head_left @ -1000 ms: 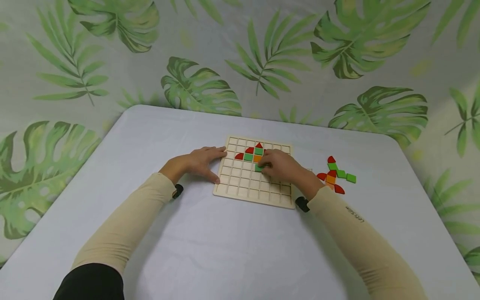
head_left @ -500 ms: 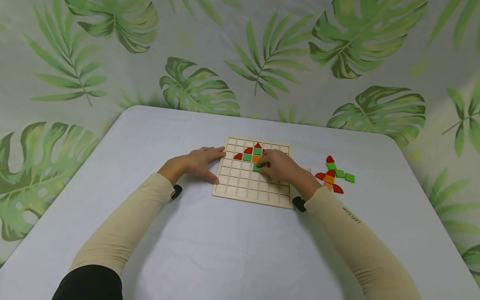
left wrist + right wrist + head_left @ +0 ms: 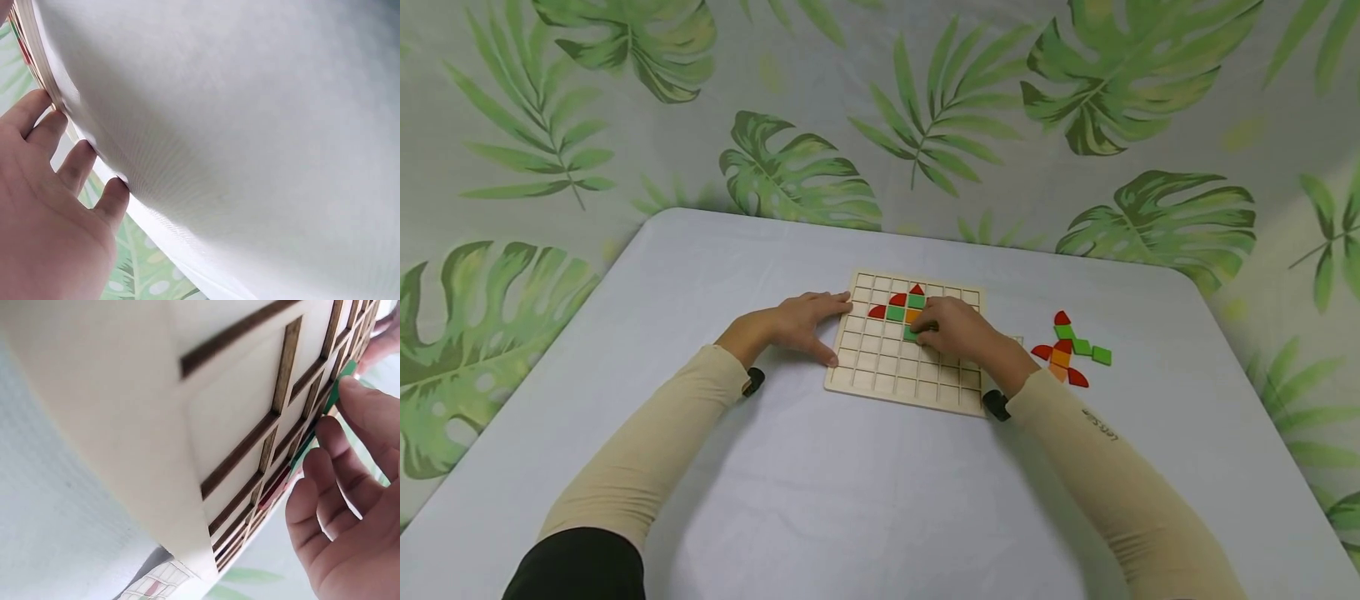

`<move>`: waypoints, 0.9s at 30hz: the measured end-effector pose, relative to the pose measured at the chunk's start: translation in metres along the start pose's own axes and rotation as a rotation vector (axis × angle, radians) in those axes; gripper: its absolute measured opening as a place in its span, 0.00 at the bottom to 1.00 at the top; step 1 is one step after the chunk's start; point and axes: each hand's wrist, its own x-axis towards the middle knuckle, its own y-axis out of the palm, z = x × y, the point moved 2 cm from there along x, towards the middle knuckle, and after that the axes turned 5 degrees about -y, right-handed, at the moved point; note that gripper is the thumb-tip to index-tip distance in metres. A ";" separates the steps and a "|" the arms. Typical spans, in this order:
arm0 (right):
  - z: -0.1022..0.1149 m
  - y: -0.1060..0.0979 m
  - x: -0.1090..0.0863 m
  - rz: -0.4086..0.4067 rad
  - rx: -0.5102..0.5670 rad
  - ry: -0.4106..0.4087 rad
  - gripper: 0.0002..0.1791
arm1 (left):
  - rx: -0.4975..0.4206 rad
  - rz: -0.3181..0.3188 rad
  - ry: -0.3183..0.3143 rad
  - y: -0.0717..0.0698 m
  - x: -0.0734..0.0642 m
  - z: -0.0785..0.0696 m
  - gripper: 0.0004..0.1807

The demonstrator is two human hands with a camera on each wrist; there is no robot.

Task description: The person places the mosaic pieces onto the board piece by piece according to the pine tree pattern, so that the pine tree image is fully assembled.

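Observation:
A pale wooden grid board (image 3: 880, 363) lies on the table with coloured tiles set in its upper squares: a red triangle (image 3: 917, 290), red quarter-round tiles (image 3: 877, 312), green squares (image 3: 895, 313) and an orange square (image 3: 912, 316). My right hand (image 3: 958, 329) pinches a green square tile (image 3: 910, 332) just below the orange one; the right wrist view has the thumb at this green tile (image 3: 338, 387). My left hand (image 3: 797, 325) has its fingers spread, thumb and fingertips touching the board's left edge. The right hand hides part of the board's right side.
Loose tiles lie right of the board: several red rounded pieces (image 3: 1077, 377), green squares (image 3: 1101, 356) and orange ones (image 3: 1060, 357). A printed grid sheet (image 3: 156, 581) shows partly beside the board. Leaf-patterned cloth (image 3: 925, 125) rises behind the white table (image 3: 820, 483).
My right hand and the green tile have shifted slightly left and away from me, under the orange tile. The left hand stays at the board's edge.

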 end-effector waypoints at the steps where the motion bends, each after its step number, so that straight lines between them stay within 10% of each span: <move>1: 0.000 0.000 0.000 0.003 -0.002 0.010 0.10 | 0.000 0.000 0.000 0.000 0.000 0.000 0.53; 27: -0.002 0.001 0.002 0.018 -0.023 0.027 0.11 | -0.013 0.004 0.003 0.000 0.000 0.000 0.54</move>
